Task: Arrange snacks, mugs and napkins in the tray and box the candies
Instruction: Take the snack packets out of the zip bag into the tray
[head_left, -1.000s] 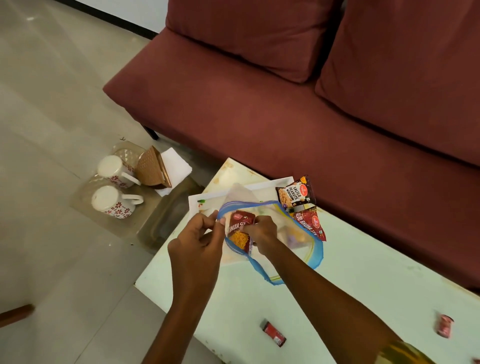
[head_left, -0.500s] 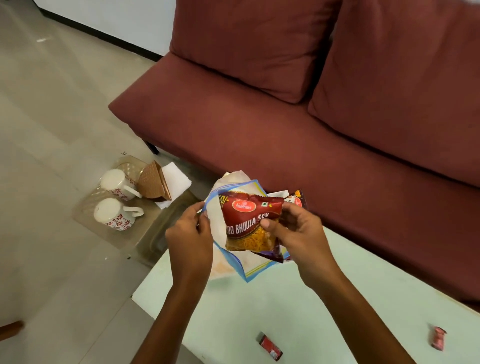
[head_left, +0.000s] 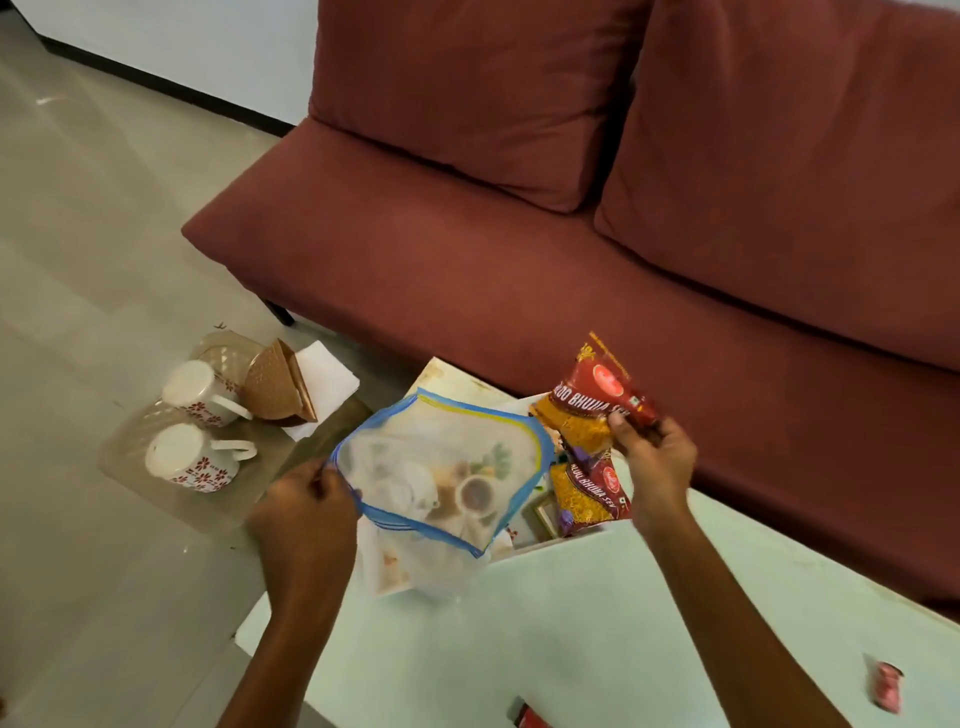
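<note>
Right hand pinches snack packet by corner — thin grip, could slip. Left hand clamped on bag rim — may sag, spill.

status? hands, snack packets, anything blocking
Left hand pinching rim of open zip bag. Right hand holds a red snack packet over the white tray; another packet already there. Nothing blocking.

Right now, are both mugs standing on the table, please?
No, both mugs sit in a clear tray on the floor, beside the table.
</note>
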